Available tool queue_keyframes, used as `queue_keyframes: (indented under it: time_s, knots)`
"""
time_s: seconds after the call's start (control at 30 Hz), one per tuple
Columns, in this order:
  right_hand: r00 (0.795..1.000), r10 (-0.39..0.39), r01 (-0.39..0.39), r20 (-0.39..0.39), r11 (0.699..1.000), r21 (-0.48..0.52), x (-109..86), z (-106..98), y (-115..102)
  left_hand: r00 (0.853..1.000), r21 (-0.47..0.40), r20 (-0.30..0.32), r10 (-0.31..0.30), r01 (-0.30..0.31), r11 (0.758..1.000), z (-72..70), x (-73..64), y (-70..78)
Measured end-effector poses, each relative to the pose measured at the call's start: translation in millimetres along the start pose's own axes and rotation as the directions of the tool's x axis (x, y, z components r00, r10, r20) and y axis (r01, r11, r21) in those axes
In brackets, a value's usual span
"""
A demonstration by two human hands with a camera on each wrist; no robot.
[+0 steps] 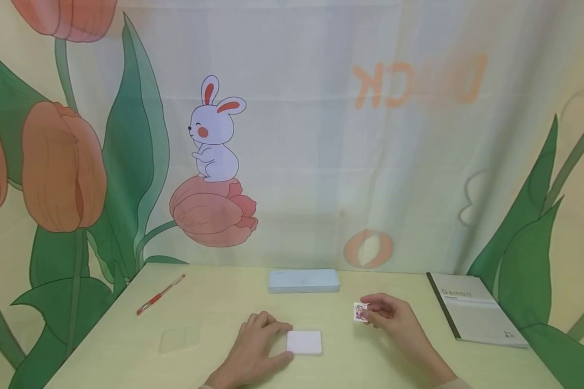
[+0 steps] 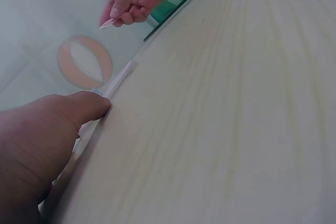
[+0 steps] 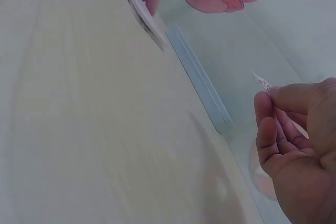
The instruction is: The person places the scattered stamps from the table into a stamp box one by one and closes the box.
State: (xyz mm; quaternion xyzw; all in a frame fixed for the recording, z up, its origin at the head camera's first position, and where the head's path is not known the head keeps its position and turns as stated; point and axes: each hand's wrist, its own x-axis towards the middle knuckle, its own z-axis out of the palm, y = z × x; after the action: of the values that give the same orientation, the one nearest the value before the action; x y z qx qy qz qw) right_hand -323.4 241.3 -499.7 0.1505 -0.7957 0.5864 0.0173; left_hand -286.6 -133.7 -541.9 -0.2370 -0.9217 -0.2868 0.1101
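A flat white rectangular block (image 1: 304,342) with rounded corners lies on the table. My left hand (image 1: 257,346) grips it at its left end, the thumb at the near corner and the index finger at the far one. In the right wrist view the block (image 3: 143,15) appears edge-on between those fingers. Off to the right, my right hand (image 1: 394,321) pinches a small white square (image 1: 360,312) with a colourful printed picture, like a sticker, between thumb and index finger. The hand casts its shadow on the tabletop, and the square (image 3: 261,81) looks thin from the right wrist.
A pale blue flat case (image 1: 304,281) stands at the table's back edge. To the left lie a red pen (image 1: 161,295) and a clear plastic piece (image 1: 179,339). A notebook (image 1: 482,310) with a dark spine lies on the right. Behind hangs a printed curtain (image 1: 302,162).
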Motion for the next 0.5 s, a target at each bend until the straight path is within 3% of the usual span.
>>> queue_keyframes:
  time_s: [0.5]
  knots:
    - [0.998, 0.011, -0.012, 0.057, 1.0, 0.027, 4.6, 56, -17, 1.0, -0.003, 0.006, -0.008, 0.008, 1.0, 0.1, 1.2, 1.9]
